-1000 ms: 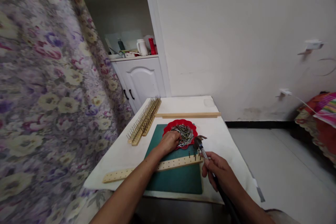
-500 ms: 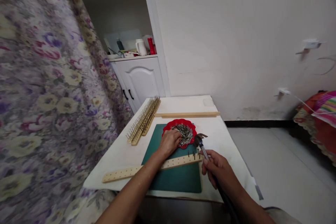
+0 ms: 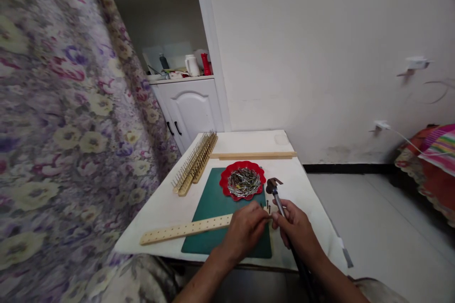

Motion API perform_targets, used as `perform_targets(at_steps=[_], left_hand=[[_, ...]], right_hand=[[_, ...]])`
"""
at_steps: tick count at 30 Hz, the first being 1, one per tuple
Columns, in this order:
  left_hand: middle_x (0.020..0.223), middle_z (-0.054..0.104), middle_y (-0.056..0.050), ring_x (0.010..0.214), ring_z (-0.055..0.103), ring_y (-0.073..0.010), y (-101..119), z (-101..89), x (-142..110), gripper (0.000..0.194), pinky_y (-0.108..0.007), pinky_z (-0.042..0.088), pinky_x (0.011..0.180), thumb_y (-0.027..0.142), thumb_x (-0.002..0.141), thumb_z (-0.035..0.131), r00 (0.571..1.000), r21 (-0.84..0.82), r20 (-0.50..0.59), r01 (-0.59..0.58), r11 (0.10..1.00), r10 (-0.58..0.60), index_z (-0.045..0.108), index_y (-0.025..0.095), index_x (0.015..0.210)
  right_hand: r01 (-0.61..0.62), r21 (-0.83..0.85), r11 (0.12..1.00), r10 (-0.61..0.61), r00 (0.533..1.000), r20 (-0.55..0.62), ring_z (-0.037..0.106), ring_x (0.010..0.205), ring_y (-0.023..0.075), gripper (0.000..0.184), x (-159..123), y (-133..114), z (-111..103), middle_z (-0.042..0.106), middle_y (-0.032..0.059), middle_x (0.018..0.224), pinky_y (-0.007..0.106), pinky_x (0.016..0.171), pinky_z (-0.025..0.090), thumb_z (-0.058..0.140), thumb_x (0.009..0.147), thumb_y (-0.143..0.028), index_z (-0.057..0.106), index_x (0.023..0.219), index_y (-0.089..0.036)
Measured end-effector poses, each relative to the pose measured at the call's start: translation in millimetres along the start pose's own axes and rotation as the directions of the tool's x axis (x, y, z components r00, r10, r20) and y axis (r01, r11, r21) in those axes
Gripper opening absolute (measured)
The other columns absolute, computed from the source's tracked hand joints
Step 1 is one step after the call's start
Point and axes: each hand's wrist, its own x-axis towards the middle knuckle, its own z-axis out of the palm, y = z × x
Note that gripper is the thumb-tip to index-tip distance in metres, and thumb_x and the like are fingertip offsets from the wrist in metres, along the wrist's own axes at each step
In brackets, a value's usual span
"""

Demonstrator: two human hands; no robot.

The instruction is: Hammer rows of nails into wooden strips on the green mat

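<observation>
Wrapped around the hammer (image 3: pixel 279 204), the right hand (image 3: pixel 297 229) grips its handle, while the left hand (image 3: pixel 243 229) curls over the drilled strip (image 3: pixel 185 230); whether its fingers pinch a nail, I can't tell. And that strip slants across the green mat (image 3: pixel 209 199) from near the table's (image 3: pixel 167 213) near-left corner, upright nails (image 3: pixel 269 209) by its right end! Loose nails (image 3: pixel 245 182) fill the red bowl (image 3: pixel 223 182) at the mat's far edge. Steady work probably wants the strip flat, each nail plumb, fingertips clear of the hammer head. No readable writing anywhere.
</observation>
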Motion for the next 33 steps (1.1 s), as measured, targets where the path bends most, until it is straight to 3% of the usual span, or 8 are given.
perform_targets(at_steps=[4, 6, 9, 12, 16, 20, 27, 33], left_hand=[[0.078, 0.058, -0.004, 0.072, 0.055, -0.0137, 2.2, 6.5, -4.4, 0.019, -0.024, 0.039, 0.064, 0.018, 0.085, 0.049, 0.997, -0.135, -0.067, 0.021, 0.991, -0.03, 0.067, 0.022, 0.086], [0.076, 0.06, -0.004, 0.07, 0.055, -0.0138, 1.9, 13.1, -7.0, 0.012, -0.024, 0.04, 0.064, 0.02, 0.082, 0.055, 0.981, -0.314, -0.141, 0.082, 0.946, -0.132, 0.068, 0.021, 0.082], [0.071, 0.063, -0.003, 0.064, 0.057, -0.0134, 2.6, 26.9, -11.1, 0.011, -0.024, 0.042, 0.061, 0.026, 0.073, 0.067, 0.898, -0.709, -0.128, 0.214, 0.672, -0.42, 0.066, 0.018, 0.079], [0.065, 0.065, -0.001, 0.058, 0.057, -0.0118, 6.5, 39.5, -13.0, 0.019, -0.023, 0.043, 0.059, 0.028, 0.067, 0.072, 0.806, -0.93, -0.042, 0.185, 0.319, -0.59, 0.063, 0.015, 0.077], [0.062, 0.064, -0.002, 0.058, 0.057, -0.0127, 15.5, 47.5, -10.9, 0.021, -0.024, 0.043, 0.06, 0.028, 0.063, 0.074, 0.768, -0.978, -0.044, 0.098, 0.184, -0.64, 0.062, 0.014, 0.073], [0.063, 0.061, 0.0, 0.061, 0.057, -0.013, 16.5, 45.6, -11.5, 0.019, -0.025, 0.044, 0.063, 0.032, 0.067, 0.07, 0.766, -0.963, -0.098, 0.087, 0.255, -0.635, 0.062, 0.016, 0.074], [0.069, 0.057, 0.002, 0.066, 0.051, -0.0117, -16.9, 30.0, -22.0, 0.015, -0.021, 0.04, 0.063, 0.031, 0.073, 0.064, 0.724, -0.714, -0.291, 0.27, 0.646, -0.625, 0.061, 0.017, 0.076], [0.068, 0.052, 0.001, 0.063, 0.049, -0.0122, -34.3, 38.5, -20.3, 0.014, -0.02, 0.036, 0.059, 0.028, 0.078, 0.058, 0.807, -0.423, -0.346, 0.321, 0.847, -0.478, 0.061, 0.017, 0.071]], right_hand=[[-0.014, 0.049, 0.999, 0.012, 0.998, 0.054, 0.035, 0.024, 0.0035, 0.037, -1.4, 2.9, -1.2, 0.056, -0.0073, 0.057, 0.016, 0.026, 0.023, 0.064, 0.075, -0.038, 0.05, 0.103, -0.017], [-0.016, 0.076, 0.997, 0.011, 0.998, 0.059, 0.035, 0.024, 0.0037, 0.041, -1.9, 2.0, -1.3, 0.057, -0.0071, 0.056, 0.016, 0.025, 0.023, 0.064, 0.074, -0.039, 0.05, 0.105, -0.017], [-0.017, 0.109, 0.994, 0.009, 0.997, 0.072, 0.036, 0.024, 0.0042, 0.046, -1.6, 0.2, -2.6, 0.059, -0.0056, 0.057, 0.016, 0.026, 0.025, 0.066, 0.074, -0.041, 0.049, 0.109, -0.016], [-0.029, 0.142, 0.989, 0.017, 0.997, 0.081, 0.038, 0.024, 0.0045, 0.049, -0.6, 0.4, -4.0, 0.061, -0.0042, 0.059, 0.017, 0.026, 0.026, 0.067, 0.074, -0.042, 0.048, 0.111, -0.016], [-0.036, 0.167, 0.985, 0.024, 0.997, 0.079, 0.036, 0.024, 0.0041, 0.051, -1.5, 2.1, -1.4, 0.061, -0.0038, 0.059, 0.016, 0.026, 0.025, 0.068, 0.072, -0.045, 0.05, 0.109, -0.015], [-0.04, 0.144, 0.989, 0.029, 0.997, 0.075, 0.036, 0.023, 0.0038, 0.047, -4.3, 1.9, 2.7, 0.061, -0.0042, 0.059, 0.016, 0.025, 0.025, 0.067, 0.073, -0.044, 0.051, 0.107, -0.016], [-0.012, 0.103, 0.995, 0.004, 0.997, 0.078, 0.037, 0.025, 0.003, 0.043, -6.3, -5.3, -4.8, 0.063, -0.0024, 0.062, 0.015, 0.026, 0.024, 0.062, 0.078, -0.043, 0.049, 0.109, -0.016], [-0.014, 0.088, 0.996, 0.008, 0.998, 0.062, 0.036, 0.025, 0.0031, 0.042, -8.4, -8.9, -5.7, 0.062, -0.0026, 0.061, 0.016, 0.027, 0.023, 0.061, 0.079, -0.041, 0.048, 0.11, -0.015]])
